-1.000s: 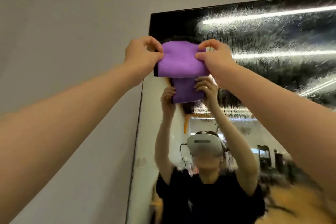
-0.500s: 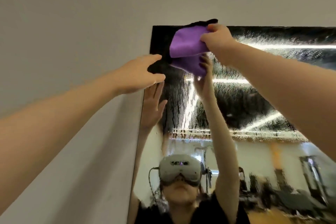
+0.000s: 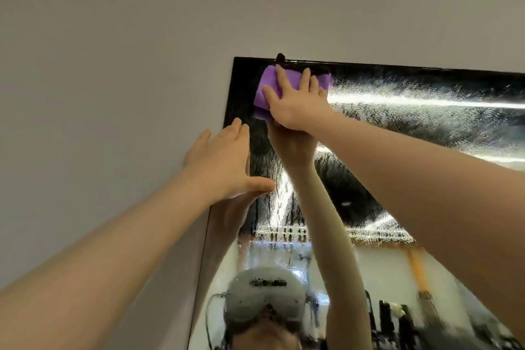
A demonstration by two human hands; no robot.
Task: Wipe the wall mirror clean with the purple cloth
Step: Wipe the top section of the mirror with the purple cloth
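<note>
The wall mirror (image 3: 412, 128) hangs on a pale wall, its glass covered in fine spray droplets. A folded purple cloth (image 3: 268, 85) lies flat against the glass near the mirror's top left corner. My right hand (image 3: 295, 105) presses the cloth to the glass with straight, spread fingers. My left hand (image 3: 224, 165) is flat with straight fingers at the mirror's left edge, below the cloth, holding nothing. Whether it touches the glass I cannot tell. Both arms and the headset show reflected in the mirror.
Bare grey-white wall (image 3: 113, 65) fills the space left of and above the mirror. A small dark fitting (image 3: 280, 57) sticks up at the mirror's top edge just above the cloth. The wet, droplet-covered glass stretches right and down from the cloth.
My left hand let go of the cloth and dropped to the mirror's left edge. My right hand carried the cloth up to the top corner and flattened it on the glass.
</note>
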